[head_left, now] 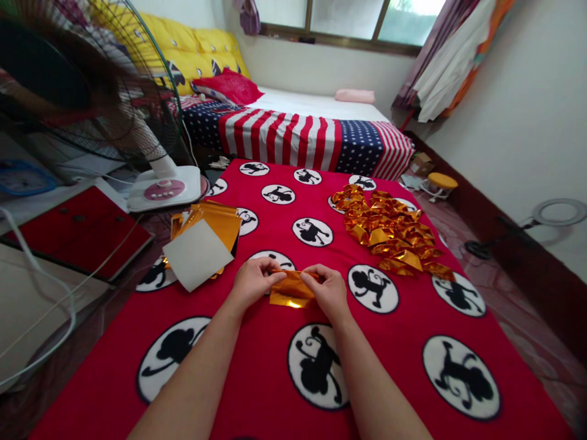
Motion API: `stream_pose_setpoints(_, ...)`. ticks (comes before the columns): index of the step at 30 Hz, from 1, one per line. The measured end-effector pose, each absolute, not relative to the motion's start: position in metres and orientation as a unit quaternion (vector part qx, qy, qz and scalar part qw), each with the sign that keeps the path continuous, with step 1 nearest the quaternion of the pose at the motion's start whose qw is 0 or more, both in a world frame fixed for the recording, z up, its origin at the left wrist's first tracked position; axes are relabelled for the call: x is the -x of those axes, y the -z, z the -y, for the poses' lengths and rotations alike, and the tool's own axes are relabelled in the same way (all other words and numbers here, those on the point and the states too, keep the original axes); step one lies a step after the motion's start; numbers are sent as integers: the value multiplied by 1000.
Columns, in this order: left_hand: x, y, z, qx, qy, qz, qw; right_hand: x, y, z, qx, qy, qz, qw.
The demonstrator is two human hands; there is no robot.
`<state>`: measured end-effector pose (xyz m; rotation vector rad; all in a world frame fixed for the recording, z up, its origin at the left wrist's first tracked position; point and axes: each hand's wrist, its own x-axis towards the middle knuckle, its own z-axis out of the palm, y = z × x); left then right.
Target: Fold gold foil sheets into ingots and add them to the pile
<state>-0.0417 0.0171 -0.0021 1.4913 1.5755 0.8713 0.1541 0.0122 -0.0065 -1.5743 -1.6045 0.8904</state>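
Observation:
A partly folded sheet of gold foil paper (292, 292) lies between my hands on the red cloth (270, 379). My left hand (257, 278) pinches its left upper edge, thumb toward the middle. At the right upper edge, my right hand (328, 287) grips the same sheet between thumb and fingers. Left of my hands is a loose stack of gold foil sheets (220, 223), with a pale square sheet (197, 255) on top. Over to the right, several folded gold foil pieces (389, 229) lie heaped together.
An electric fan (160, 189) stands at the left beside a red panel (77, 223) and a white cable (68, 305). Beyond the red cloth is a bed with a striped, starred cover (293, 137). A yellow-topped stool (443, 181) and a ring on a stand (559, 211) are at the right.

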Motion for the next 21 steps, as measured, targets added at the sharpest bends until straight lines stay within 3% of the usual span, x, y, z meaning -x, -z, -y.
stream_pose_setpoints(8,37,1,-16,-619,-358,-568,407,-152,14,-11,577,-361,616,396)
stream_pose_setpoints(16,27,9,-16,-616,-387,-576,374,-146,10,-7,582,-323,641,381)
stream_pose_setpoints(21,27,9,-15,-599,-390,-590,375,-148,12,-8,560,-372,611,418)
